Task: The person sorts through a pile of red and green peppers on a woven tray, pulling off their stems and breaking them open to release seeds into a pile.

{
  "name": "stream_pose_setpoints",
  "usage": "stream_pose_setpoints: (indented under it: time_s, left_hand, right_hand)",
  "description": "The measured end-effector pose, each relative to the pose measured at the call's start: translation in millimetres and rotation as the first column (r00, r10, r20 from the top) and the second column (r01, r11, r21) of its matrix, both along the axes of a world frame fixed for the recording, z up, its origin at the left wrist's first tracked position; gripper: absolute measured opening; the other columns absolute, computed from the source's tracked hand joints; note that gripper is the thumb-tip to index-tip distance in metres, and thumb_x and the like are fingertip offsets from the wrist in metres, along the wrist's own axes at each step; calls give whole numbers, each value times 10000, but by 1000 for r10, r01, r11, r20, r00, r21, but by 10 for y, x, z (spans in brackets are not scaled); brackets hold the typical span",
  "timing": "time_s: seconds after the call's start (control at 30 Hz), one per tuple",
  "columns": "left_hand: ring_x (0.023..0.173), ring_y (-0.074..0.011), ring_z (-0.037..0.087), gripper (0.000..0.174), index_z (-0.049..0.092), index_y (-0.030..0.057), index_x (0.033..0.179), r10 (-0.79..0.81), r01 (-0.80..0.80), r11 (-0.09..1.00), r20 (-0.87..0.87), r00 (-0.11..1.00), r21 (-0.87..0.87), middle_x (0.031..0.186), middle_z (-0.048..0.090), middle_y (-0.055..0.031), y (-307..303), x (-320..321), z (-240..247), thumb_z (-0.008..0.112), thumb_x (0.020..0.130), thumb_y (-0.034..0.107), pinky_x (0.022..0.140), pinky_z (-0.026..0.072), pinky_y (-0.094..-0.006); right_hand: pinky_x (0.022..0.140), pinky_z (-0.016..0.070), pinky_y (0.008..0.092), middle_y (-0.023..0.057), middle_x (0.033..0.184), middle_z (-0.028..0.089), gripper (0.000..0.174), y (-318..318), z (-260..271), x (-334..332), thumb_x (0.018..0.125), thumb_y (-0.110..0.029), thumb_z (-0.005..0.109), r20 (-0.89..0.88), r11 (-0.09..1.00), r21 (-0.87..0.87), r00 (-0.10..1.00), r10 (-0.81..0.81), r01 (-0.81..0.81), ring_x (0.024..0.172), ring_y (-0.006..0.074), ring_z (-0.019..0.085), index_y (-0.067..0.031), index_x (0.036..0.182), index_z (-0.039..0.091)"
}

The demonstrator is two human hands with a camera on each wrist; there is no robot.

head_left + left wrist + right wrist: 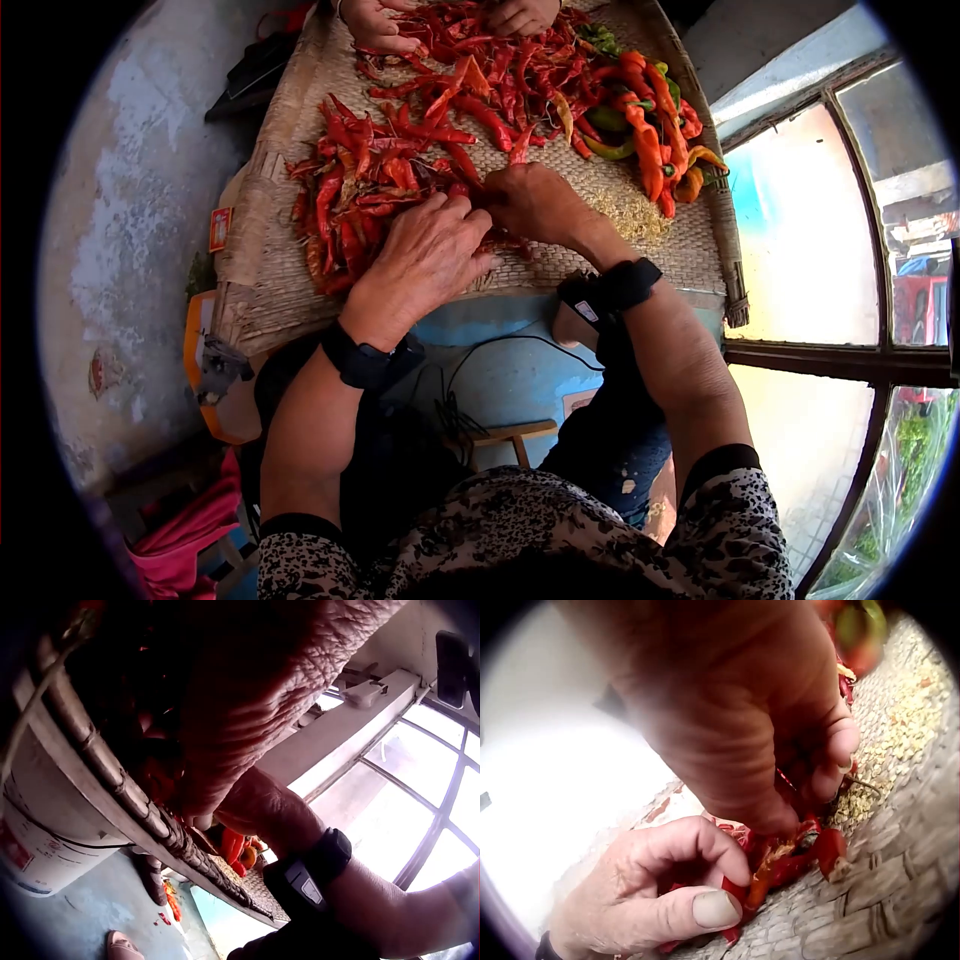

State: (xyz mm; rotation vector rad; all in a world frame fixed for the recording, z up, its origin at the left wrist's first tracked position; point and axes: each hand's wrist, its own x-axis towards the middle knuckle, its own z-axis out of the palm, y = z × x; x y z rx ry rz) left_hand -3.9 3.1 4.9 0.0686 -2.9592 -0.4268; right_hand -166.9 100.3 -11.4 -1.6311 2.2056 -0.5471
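Observation:
Dried red chillies [345,215] lie heaped on a woven tray [480,275]. Over the heap's right edge, my left hand [425,250] pinches a red chilli [757,889] between thumb and forefinger, as the right wrist view shows. Close against it, my right hand [540,205] has its fingers curled down on red chilli pieces; a thin stem [866,785] shows by its fingertips. What exactly its fingertips grip is partly hidden by the hand. In the left wrist view the left hand [255,697] is dark and covers most of the chillies.
Another person's hands [380,25] are among chillies at the tray's far side. Fresh red and green chillies [645,130] lie at the right, pale seeds [635,215] nearer. A window [810,220] stands at right; a white bucket [56,851] is below the tray edge.

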Motion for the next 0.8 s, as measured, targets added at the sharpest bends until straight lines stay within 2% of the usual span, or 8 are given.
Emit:
stream_pose_setpoints:
  time_s: [0.07, 0.13, 0.23, 0.27, 0.33, 0.5, 0.73, 0.8]
  left_hand:
    - [919, -301, 589, 235, 620, 35, 922, 41, -41, 999, -29, 999, -6, 882, 599, -127, -16, 6, -12, 710, 788, 205, 810, 504, -419]
    - [771, -323, 577, 177, 561, 15, 870, 68, -57, 995, -147, 987, 83, 785, 555, -148, -52, 8, -11, 665, 832, 153, 733, 473, -434]
    - [709, -293, 587, 119, 541, 9, 874, 150, -117, 969, -142, 978, 217, 764, 563, -137, -95, -1, 26, 638, 847, 73, 660, 479, -408]
    - [709, -293, 587, 119, 541, 9, 874, 150, -117, 969, -143, 978, 217, 764, 563, -137, -110, -4, 47, 638, 847, 73, 660, 479, -408]
    - [657, -250, 583, 93, 526, 10, 876, 232, -127, 929, -281, 931, 347, 750, 567, -120, -152, -10, 92, 613, 845, -1, 616, 471, -364]
    - [740, -312, 640, 163, 505, 43, 1000, 369, -246, 909, -373, 851, 337, 894, 631, -133, -234, -24, 187, 592, 865, 18, 635, 504, -406]
    - [783, -320, 660, 199, 516, 47, 1031, 375, -247, 906, -382, 845, 343, 948, 647, -150, -262, 17, 168, 600, 853, 17, 658, 527, -395]
    - [653, -213, 600, 181, 536, 41, 1042, 366, -233, 914, -426, 827, 333, 752, 589, -112, -264, 30, 161, 599, 874, 14, 608, 492, -342]
  right_hand:
    - [745, 522, 441, 223, 841, 668, 268, 59, 23, -90, 802, -249, 660, 73, 999, -47, 997, -4, 7, 824, 371, 657, -22, 941, 694]
    - [620, 510, 332, 107, 760, 684, 239, 65, 8, -303, 852, -230, 666, 112, 988, -156, 994, 13, 4, 679, 200, 640, -25, 975, 674]
    - [559, 461, 233, 50, 825, 664, 420, 131, 221, -424, 939, -314, 613, 605, 826, -343, 778, -170, 447, 633, 66, 528, 26, 1184, 582]
    - [578, 513, 287, 137, 928, 700, 636, 131, 157, -564, 928, -337, 616, 645, 696, -475, 751, -141, 538, 740, 186, 647, 110, 1334, 416]
    - [608, 531, 287, 161, 967, 691, 743, 110, 193, -585, 924, -367, 612, 561, 551, -550, 766, -314, 628, 770, 201, 663, 137, 1383, 314]
    - [709, 532, 432, 187, 822, 681, 363, -52, -61, -332, 881, -356, 633, 153, 934, -225, 956, -249, 279, 782, 326, 673, -25, 1023, 675]
    - [746, 533, 464, 182, 886, 683, 336, -288, -226, -22, 814, -391, 672, -111, 974, -52, 968, -223, 218, 866, 368, 663, -65, 896, 675]
    - [750, 534, 459, 193, 869, 679, 341, -309, -211, -11, 805, -382, 678, -144, 972, -4, 962, -234, 236, 853, 373, 662, -50, 883, 671]
